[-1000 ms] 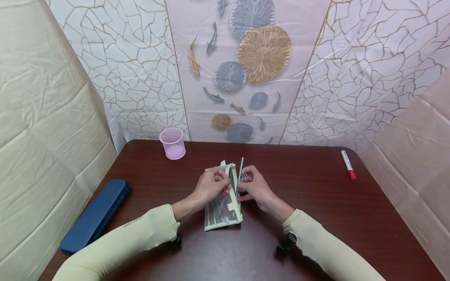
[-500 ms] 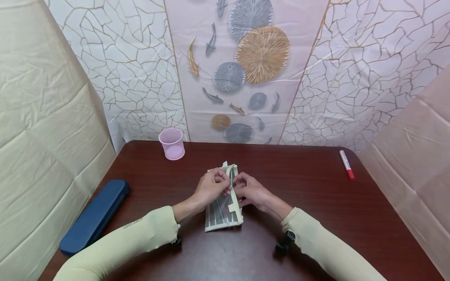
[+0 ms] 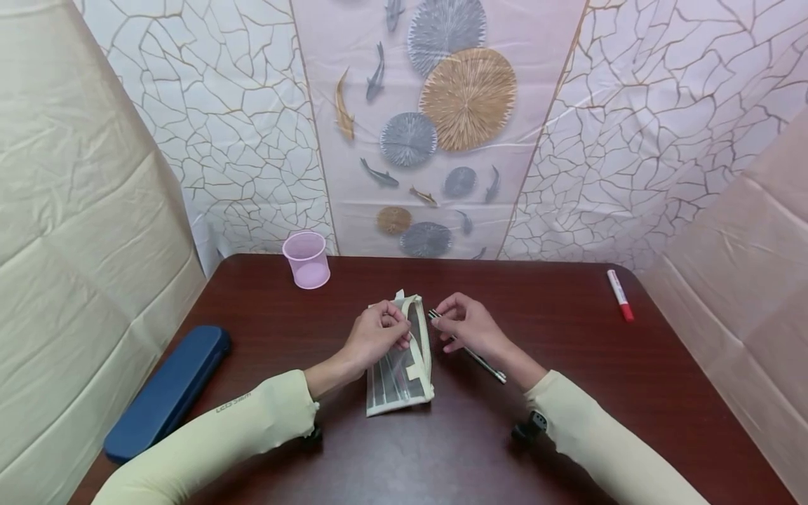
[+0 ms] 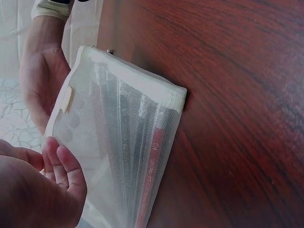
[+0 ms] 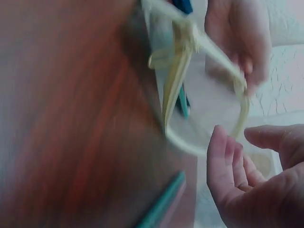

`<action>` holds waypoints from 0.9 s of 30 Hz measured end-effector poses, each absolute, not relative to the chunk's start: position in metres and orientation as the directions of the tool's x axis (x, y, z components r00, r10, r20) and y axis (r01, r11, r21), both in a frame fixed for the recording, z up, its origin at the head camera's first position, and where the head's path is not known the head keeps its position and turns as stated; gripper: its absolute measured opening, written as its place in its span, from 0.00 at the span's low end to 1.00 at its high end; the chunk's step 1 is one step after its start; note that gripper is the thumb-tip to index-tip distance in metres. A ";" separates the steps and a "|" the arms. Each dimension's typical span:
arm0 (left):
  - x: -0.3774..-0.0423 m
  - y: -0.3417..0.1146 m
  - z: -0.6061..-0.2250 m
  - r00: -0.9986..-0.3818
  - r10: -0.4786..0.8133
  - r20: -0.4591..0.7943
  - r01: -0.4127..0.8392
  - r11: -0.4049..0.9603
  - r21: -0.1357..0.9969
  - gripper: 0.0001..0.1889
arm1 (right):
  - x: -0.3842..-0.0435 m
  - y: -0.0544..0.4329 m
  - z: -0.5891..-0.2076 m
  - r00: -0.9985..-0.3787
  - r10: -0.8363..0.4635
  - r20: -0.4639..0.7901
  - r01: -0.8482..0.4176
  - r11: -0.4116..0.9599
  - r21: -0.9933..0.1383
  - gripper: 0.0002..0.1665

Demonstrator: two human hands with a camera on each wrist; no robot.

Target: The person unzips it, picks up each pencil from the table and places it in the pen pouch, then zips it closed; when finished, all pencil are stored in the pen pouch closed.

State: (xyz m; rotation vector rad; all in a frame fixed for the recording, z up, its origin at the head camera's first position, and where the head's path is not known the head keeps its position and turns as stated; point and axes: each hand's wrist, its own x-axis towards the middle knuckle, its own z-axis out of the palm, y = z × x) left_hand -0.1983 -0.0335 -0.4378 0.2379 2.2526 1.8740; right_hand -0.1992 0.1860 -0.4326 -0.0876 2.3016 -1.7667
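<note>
A mesh zip pouch [image 3: 394, 382] with cream edging lies at the middle of the table, its mouth spread apart. My left hand [image 3: 377, 331] pinches one side of that mouth. Through the mesh in the left wrist view show several pencils, one of them red [image 4: 153, 161] with lettering. Just right of the pouch is my right hand [image 3: 470, 326], thumb and fingers apart with nothing between them in the right wrist view. Slim pencils [image 3: 485, 365] lie under this hand, their middle hidden by it; a green one [image 5: 161, 202] shows in the right wrist view.
At the left edge lies a long blue case [image 3: 167, 393]. A pink cup [image 3: 307, 259] stands at the back left. Far to the right is a white marker [image 3: 620, 294] with a red cap. Patterned cloth [image 3: 246, 126] hangs behind the table.
My right hand put a teal pencil into the pouch, let go, and drew back right over the pencils on the table. My left hand stays at the pouch's mouth.
</note>
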 end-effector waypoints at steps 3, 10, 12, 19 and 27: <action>-0.198 -0.034 -0.438 -0.965 0.258 -0.054 -0.006 0.184 0.983 0.04 | -0.201 0.200 -0.430 -0.976 -0.173 -0.129 0.060 0.359 -0.932 0.20; -0.197 -0.037 -0.436 -0.965 0.259 -0.049 0.003 0.196 0.981 0.03 | -0.211 0.230 -0.436 -0.967 -0.222 -0.126 -0.030 0.587 -0.809 0.16; -0.197 -0.037 -0.435 -0.964 0.260 -0.052 0.001 0.200 0.980 0.03 | -0.214 0.239 -0.438 -0.957 -0.260 -0.133 -0.065 0.635 -0.770 0.17; -0.197 -0.037 -0.436 -0.963 0.265 -0.054 0.004 0.213 0.977 0.03 | -0.229 0.263 -0.449 -0.906 -0.374 -0.198 -0.117 0.670 -0.733 0.20; -0.198 -0.036 -0.437 -0.960 0.273 -0.058 -0.001 0.206 0.979 0.03 | -0.241 0.275 -0.464 -0.881 -0.425 -0.209 -0.113 0.617 -0.779 0.20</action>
